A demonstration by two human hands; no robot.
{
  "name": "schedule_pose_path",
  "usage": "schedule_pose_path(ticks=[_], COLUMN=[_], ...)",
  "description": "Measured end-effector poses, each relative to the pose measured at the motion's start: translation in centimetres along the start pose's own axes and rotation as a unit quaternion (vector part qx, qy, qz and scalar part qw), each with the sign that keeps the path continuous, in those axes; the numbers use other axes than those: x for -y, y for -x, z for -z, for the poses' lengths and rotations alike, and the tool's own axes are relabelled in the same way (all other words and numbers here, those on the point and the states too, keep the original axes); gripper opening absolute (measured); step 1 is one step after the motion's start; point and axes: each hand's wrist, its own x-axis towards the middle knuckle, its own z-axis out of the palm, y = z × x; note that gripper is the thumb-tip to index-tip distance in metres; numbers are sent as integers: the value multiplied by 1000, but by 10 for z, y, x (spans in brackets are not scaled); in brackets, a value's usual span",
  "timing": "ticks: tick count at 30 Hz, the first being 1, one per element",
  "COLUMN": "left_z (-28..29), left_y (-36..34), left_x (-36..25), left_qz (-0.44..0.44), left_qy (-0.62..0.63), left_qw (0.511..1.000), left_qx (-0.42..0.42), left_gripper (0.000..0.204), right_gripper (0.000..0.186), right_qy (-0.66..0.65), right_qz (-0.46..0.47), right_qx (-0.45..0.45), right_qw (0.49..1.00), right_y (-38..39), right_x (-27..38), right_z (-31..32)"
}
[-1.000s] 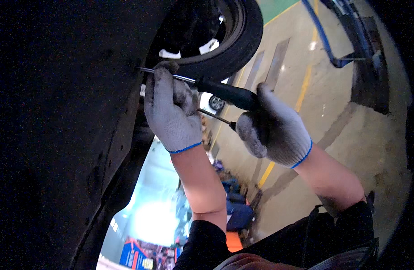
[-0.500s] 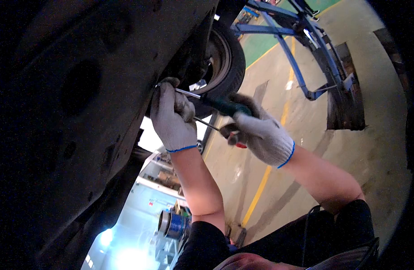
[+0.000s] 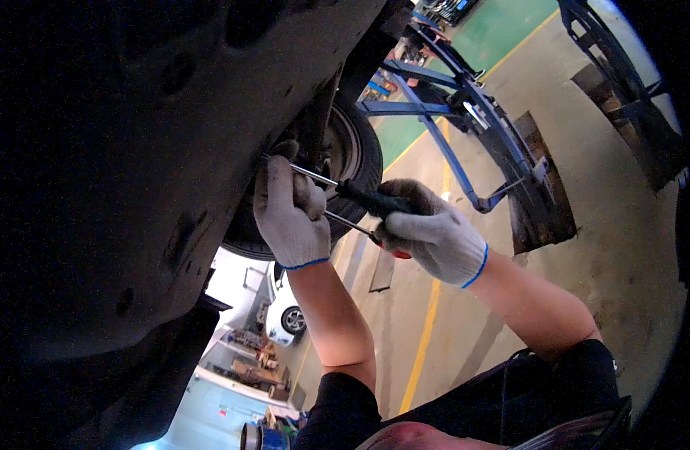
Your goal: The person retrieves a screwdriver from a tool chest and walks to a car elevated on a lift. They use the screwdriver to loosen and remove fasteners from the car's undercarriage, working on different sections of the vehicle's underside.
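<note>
My right hand, in a white knit glove with blue cuff, is closed around the dark handle of a screwdriver. Its metal shaft runs left to the edge of the dark vehicle underbody. At that edge my left hand, gloved alike with greyed fingers, is closed about the front of the shaft; the tip is hidden. A second thin metal shaft spans from the left fist to my right hand's lower fingers, where a red bit shows. Its kind cannot be made out.
A wheel with a black tyre sits just behind my hands. Blue lift arms stand on the floor at the upper right, by dark floor recesses. A white car and cluttered shelves lie beyond my left forearm.
The view has shifted, bringing the white car into sight and moving the lift leftward. Both hands keep their grips by the underbody edge; the screwdriver handle looks sharper now.
</note>
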Motion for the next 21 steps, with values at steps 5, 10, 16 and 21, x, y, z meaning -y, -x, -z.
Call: schedule_pose_path(ticks=[5, 10, 16, 21], left_z=[12, 30, 42, 79], left_y=[12, 4, -3, -21], left_x=[15, 10, 18, 29], left_qz=[10, -3, 19, -377], left_qy=[-46, -65, 29, -439], left_qw=[999, 993, 994, 807], left_qx=[8, 102, 101, 118], left_gripper=[19, 23, 19, 35], right_gripper=[49, 35, 34, 30], right_qy=[276, 358, 786, 811], right_qz=[131, 34, 74, 104], right_qx=[0, 74, 91, 60], right_qw=[952, 930, 607, 573], right_y=[-4, -15, -34, -39], right_x=[-5, 27, 52, 33], right_z=[-11, -17, -68, -86])
